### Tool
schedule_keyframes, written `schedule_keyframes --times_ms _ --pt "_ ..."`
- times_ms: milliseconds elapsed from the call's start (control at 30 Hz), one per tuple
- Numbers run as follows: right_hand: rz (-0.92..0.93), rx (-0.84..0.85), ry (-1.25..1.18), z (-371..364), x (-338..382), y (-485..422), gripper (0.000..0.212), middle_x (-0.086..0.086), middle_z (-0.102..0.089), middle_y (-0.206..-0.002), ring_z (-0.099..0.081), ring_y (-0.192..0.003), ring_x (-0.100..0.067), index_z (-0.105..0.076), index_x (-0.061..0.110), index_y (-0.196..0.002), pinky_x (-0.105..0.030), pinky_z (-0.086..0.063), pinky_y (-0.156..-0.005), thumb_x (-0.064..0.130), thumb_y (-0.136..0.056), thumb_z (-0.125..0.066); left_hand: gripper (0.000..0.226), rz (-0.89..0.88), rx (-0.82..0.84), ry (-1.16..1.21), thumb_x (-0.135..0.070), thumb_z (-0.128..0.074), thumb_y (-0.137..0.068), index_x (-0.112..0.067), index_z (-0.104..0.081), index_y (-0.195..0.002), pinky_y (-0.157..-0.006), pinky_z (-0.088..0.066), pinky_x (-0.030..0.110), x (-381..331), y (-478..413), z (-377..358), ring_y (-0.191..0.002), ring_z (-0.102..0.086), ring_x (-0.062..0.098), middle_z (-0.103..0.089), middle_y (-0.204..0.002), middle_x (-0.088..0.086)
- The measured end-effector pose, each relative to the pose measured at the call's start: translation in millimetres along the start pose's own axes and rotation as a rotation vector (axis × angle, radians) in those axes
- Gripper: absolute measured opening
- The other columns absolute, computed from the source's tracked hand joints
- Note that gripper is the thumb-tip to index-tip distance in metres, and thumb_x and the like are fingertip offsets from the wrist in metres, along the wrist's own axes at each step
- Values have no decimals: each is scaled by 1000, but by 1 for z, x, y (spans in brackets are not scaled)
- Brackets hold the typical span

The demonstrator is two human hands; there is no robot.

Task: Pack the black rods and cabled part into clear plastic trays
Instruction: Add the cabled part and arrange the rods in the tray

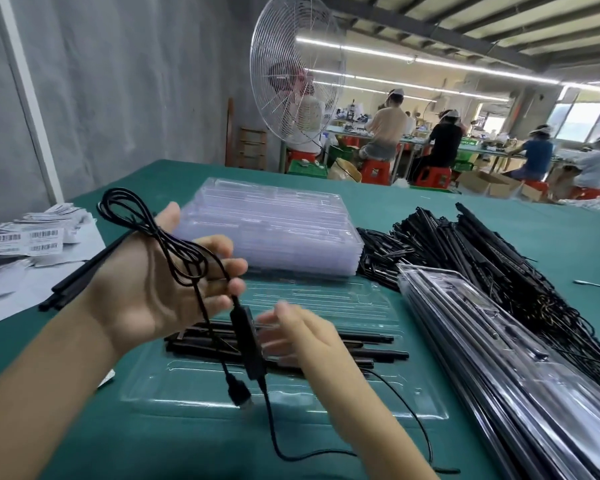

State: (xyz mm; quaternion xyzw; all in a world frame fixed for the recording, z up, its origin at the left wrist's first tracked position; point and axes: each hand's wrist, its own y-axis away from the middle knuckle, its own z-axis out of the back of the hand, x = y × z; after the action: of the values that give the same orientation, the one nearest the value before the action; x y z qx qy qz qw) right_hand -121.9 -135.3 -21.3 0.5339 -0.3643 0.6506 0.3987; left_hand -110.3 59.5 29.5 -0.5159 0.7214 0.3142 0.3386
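Nearest the camera, a thin black cable trails across the green table and runs up to a slim black control box and a plug, both dangling in the air. The left hand is raised palm-up with its fingers loosely spread, and loops of the same cable are draped over the palm and thumb; the cord passes between the fingertips, which seem to pinch it lightly. The right hand is blurred, open and flat, hovering just above the black rods; it holds nothing that can be made out.

Those rods lie side by side in an open clear tray on the table beneath both hands. To the right, filled trays are stacked at an angle, touching a large heap of loose rods and cables. Behind the open tray sits a stack of empty trays. A few more rods lie to the left, near barcode labels. Farther back stands a fan, with seated workers beyond.
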Motion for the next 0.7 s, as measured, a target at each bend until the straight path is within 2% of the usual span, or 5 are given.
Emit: schedule_keyframes --times_ms 100,233,467,600,700 --pt "-70 217 -191 14 -9 1 13 0 -67 -73 -63 -60 -14 -67 17 -91 -29 -52 -66 28 -90 -59 74 38 -38 -11 -64 -28 -90 -10 -61 -51 -49 -56 31 -8 -4 1 -65 -69 26 -68 -76 13" --pt "-71 344 -239 32 -10 -1 16 -1 -61 -74 -53 -50 -13 -69 21 -99 -23 -46 -45 27 -88 -60 74 51 -98 83 -57 -28 -96 -8 -53 -45 -53 -58 36 -6 -14 6 -84 -72 30 -69 -84 19" --pt "-69 210 42 9 -19 -9 44 17 -58 -120 -58 -108 2 -50 45 -125 -22 -49 -91 35 -86 -66 76 52 -15 269 -51 -19 -101 -6 -46 -46 -58 -59 38 5 -23 -2 -94 -69 37 -67 -91 24" --pt "-45 177 -110 1 -15 -10 12 -1 -71 -93 -66 -80 -16 -65 19 -102 -37 -53 -82 18 -91 -61 77 41 32 306 -53 -18 -100 -5 -45 -47 -55 -59 36 7 -25 -7 -95 -69 38 -67 -98 25" --pt "-66 162 -139 6 -11 -7 9 -1 -65 -74 -55 -50 -8 -67 15 -93 -25 -47 -51 14 -92 -58 75 69 -3 170 -54 -19 -99 -7 -48 -48 -42 -55 29 2 -25 2 -97 -69 34 -68 -103 22"
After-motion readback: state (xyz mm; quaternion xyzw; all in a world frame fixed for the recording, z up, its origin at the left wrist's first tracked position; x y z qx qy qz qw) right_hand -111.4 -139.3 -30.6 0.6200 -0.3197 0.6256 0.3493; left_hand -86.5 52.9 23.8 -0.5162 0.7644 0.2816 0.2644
